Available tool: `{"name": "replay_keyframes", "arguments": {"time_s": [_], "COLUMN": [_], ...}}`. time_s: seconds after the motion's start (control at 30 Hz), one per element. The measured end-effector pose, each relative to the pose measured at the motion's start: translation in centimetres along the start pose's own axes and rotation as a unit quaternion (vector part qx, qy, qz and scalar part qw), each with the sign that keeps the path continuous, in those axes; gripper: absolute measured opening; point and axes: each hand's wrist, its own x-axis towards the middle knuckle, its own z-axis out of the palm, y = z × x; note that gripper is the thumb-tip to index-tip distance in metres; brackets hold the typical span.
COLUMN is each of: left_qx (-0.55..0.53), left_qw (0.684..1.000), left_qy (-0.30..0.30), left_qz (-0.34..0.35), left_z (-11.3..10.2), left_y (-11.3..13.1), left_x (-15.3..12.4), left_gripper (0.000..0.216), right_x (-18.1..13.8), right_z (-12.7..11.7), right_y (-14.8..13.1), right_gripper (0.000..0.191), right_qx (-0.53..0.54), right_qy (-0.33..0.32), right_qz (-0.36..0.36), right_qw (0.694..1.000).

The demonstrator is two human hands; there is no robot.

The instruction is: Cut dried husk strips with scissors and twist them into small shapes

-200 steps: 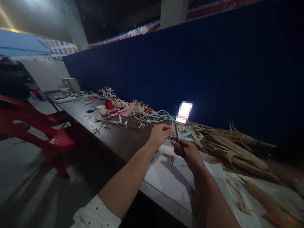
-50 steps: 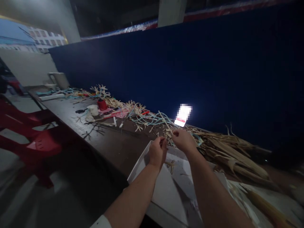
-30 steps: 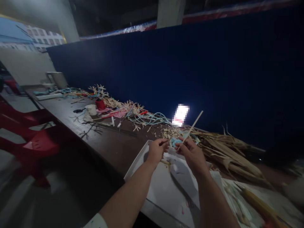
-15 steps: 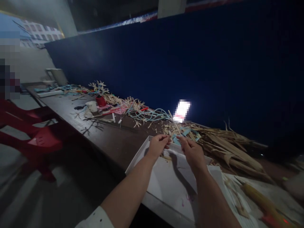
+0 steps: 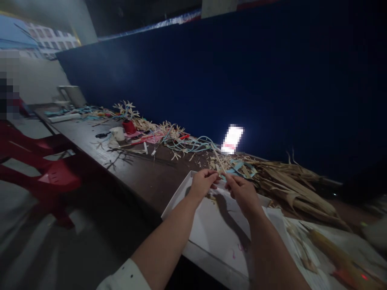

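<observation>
Both my hands meet above the far side of a shallow white box [image 5: 177,194] on the table. My right hand [image 5: 244,192] is closed, pinching a thin pale stick [image 5: 219,160] that slants up and away to the left. Close beside it, my left hand [image 5: 203,184] has its fingers pressed together near the stick's lower end. What the left fingertips hold, if anything, is too small to make out. A few brown scraps [image 5: 211,197] and pink marks show on the box's white floor.
Dried husks [image 5: 290,187] lie right of the box. A yellow tool [image 5: 329,250] with a red light rests on papers, front right. Blue cords [image 5: 201,144], pale cut flowers [image 5: 171,132], a red thread spool [image 5: 129,127] and scissors [image 5: 102,135] lie leftward. A bright screen [image 5: 232,139] stands behind.
The stick now leans more to the left, and my right hand has come slightly closer to my left. My left hand stays nearly in place.
</observation>
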Motion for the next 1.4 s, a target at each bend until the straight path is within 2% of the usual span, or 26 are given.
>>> {"name": "replay_keyframes", "arguments": {"time_s": [0.13, 0.23, 0.33, 0.53, 0.7, 0.87, 1.03, 1.2, 1.4], "left_qx": [0.02, 0.026, 0.029, 0.061, 0.141, 0.182, 0.181, 0.118, 0.193], "left_qw": [0.999, 0.998, 0.997, 0.997, 0.987, 0.978, 0.978, 0.988, 0.974], "left_qy": [-0.027, -0.055, -0.067, -0.033, -0.073, -0.062, -0.051, -0.08, -0.039], "left_qz": [0.014, 0.019, 0.01, -0.017, 0.034, 0.086, 0.088, 0.062, 0.108], "left_z": [-0.07, 0.02, 0.14, 0.13, -0.06, -0.17, 0.07, 0.25, -0.05], "left_y": [-0.03, -0.02, 0.02, -0.14, -0.12, 0.18, 0.5, 0.39, -0.31], "left_x": [-0.11, -0.08, -0.06, -0.25, -0.47, -0.52, -0.84, -0.98, -0.29], "left_gripper": [0.026, 0.027, 0.027, 0.034, 0.031, 0.024, 0.021, 0.024, 0.023], "right_x": [-0.09, -0.26, -0.42, -0.32, -0.35, -0.46, -0.38, -0.38, -0.29], "right_z": [0.57, 0.61, 0.43, 0.06, -0.05, 0.04, 0.13, 0.03, 0.24], "right_y": [-0.18, -0.5, -0.73, -0.68, -0.65, -0.53, -0.53, -0.46, -0.12], "right_gripper": [0.057, 0.05, 0.042, 0.034, 0.032, 0.037, 0.042, 0.036, 0.041], "right_qx": [0.09, 0.137, 0.161, 0.19, 0.19, 0.186, 0.18, 0.176, 0.131], "right_qy": [-0.063, -0.1, -0.083, -0.056, -0.069, -0.088, -0.094, -0.084, -0.066], "right_qz": [0.041, 0.06, 0.081, 0.105, 0.102, 0.112, 0.115, 0.089, 0.071], "right_qw": [0.993, 0.984, 0.98, 0.975, 0.974, 0.972, 0.972, 0.977, 0.987]}}
